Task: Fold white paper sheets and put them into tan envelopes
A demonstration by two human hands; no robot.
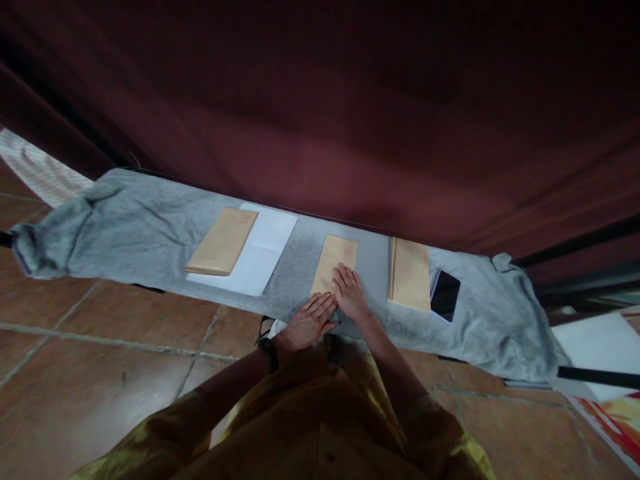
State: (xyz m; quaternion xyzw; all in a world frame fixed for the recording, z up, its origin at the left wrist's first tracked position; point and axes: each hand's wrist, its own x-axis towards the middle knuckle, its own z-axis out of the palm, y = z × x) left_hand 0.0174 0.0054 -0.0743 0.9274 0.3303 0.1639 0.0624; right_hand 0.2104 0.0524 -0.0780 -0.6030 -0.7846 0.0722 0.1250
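The envelope (336, 252) lies on the cloth (150, 217), between two stacks (223, 241) (411, 275). Left hand (305, 324) and right hand (351, 293), both open and flat, press its near end, apparently smoothing it; any next move calls for even pressure without dragging the envelope.

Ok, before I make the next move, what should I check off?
1. Right hand on the middle envelope: ok, palm down with fingers spread over its near part.
2. Left hand at that envelope: ok, fingertips at its near edge.
3. Right pile squared up: not ok, layered edges show along its left side.
4. Left pile fully on the white sheet: not ok, only partly over it.
5. Middle envelope's contents: cannot tell.
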